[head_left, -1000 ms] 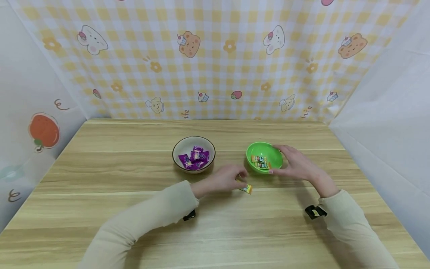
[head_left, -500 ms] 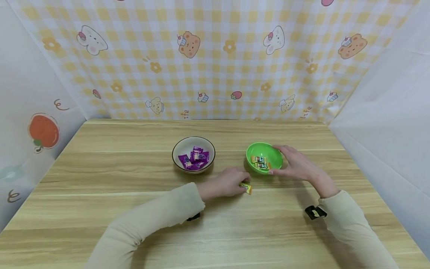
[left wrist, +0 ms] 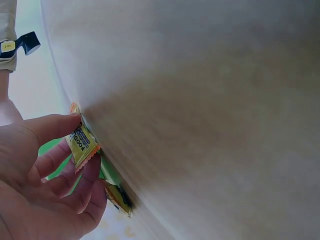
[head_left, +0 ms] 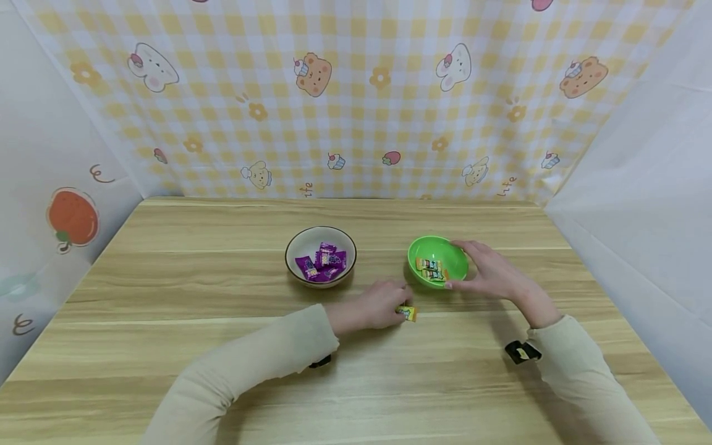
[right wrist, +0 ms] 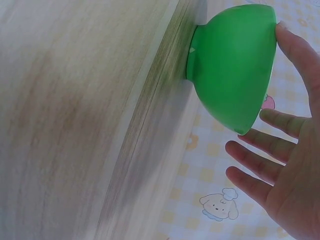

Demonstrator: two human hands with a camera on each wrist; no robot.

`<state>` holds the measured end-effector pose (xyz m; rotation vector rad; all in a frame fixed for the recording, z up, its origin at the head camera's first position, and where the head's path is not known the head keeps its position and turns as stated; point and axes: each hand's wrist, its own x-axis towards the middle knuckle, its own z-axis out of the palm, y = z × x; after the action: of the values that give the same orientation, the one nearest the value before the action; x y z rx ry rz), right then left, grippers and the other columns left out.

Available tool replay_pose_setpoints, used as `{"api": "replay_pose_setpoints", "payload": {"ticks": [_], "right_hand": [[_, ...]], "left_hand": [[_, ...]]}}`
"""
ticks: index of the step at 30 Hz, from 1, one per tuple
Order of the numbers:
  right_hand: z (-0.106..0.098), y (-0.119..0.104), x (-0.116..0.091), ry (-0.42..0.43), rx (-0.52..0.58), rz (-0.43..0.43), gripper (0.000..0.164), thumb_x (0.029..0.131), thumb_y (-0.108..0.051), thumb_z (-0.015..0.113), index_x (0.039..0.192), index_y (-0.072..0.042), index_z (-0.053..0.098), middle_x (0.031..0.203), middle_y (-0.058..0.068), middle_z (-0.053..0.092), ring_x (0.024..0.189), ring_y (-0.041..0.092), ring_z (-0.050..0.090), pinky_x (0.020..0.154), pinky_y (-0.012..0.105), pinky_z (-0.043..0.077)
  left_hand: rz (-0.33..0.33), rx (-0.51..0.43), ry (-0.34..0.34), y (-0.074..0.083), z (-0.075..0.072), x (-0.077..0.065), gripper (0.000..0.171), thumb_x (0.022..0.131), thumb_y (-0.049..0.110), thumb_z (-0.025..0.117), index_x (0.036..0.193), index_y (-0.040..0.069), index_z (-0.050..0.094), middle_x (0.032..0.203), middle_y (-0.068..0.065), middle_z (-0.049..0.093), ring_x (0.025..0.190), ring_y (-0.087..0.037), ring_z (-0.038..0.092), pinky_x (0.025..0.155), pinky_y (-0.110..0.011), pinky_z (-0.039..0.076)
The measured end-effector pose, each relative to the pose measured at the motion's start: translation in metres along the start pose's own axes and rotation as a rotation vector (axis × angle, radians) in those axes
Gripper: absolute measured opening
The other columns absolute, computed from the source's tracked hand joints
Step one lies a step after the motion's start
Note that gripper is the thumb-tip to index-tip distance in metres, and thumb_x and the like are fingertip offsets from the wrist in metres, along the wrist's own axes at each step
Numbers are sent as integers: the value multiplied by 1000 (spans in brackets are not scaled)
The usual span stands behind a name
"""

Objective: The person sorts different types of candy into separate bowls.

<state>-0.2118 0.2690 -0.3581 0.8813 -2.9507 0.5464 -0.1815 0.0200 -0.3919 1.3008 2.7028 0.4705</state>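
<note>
My left hand (head_left: 381, 304) pinches a yellow-and-orange wrapped candy (left wrist: 82, 142) between its thumb and fingers, low over the table. A second yellow wrapped candy (left wrist: 117, 196) shows beyond the fingertips in the left wrist view; the hand hides it from the head view. My right hand (head_left: 489, 272) touches the rim of the green bowl (right wrist: 235, 67) on its right side. Thumb and forefinger are spread wide along that rim, and the other fingers reach out fairly straight. Inside the green bowl lie a few yellow wrapped candies (head_left: 431, 270).
A cream bowl with a dark rim (head_left: 292, 272) stands left of the green one, with several purple wrapped candies (head_left: 325, 259) in it. The wooden table (head_left: 194, 266) ends at a checked curtain (head_left: 356, 123) at the back. White sheets hang at both sides.
My left hand has moved slightly right and toward me, and its fingers have closed on the yellow candy. The right hand and both bowls have stayed where they were.
</note>
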Motion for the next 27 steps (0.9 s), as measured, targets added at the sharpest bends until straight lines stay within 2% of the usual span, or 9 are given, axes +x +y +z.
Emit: {"api": "replay_pose_setpoints", "payload": {"ticks": [5,10,17,20,24,27], "right_hand": [[1,0,0,-1,-1,2,87,68,-54,67,129,1,38,122,21,45,112,36,40,89,50,33],[1,1,0,-1,0,2,88,68,-55,67,129,1,38,123,21,44,112,36,40,89,50,33],[1,0,0,5,6,-4,87,68,-54,67,129,2,38,122,21,44,112,36,40,88,50,34],[1,1,0,5,4,-3,87,68,-54,67,129,1,38,123,21,44,112,36,40,88,50,34],[0,0,0,2,3,1,87,68,-55,67,129,1,38,123,21,44,112,36,40,88,50,34],[0,0,0,2,3,0,87,68,-55,67,129,1,38,123,21,44,112,36,40,88,50,34]], "left_hand": [[-3,-62,-2,-1,1,-1,11,75,14,67,83,14,60,76,8,51,69,-6,47,61,-20,38],[3,-179,-4,-3,0,-2,9,76,12,66,83,13,60,69,8,51,62,-6,47,56,-18,37],[14,-292,-4,-5,-2,-5,9,76,16,68,80,13,60,65,10,50,59,-4,45,55,-17,36],[1,-439,-18,-6,-4,-7,8,77,14,69,79,10,62,64,8,50,58,-4,45,54,-17,37],[-60,-658,-34,-8,-7,-10,8,76,9,69,79,5,63,63,5,51,56,-4,44,52,-18,37],[-103,-731,-38,-10,-10,-13,9,76,9,69,80,4,64,63,4,53,56,-5,45,51,-17,37]]}}
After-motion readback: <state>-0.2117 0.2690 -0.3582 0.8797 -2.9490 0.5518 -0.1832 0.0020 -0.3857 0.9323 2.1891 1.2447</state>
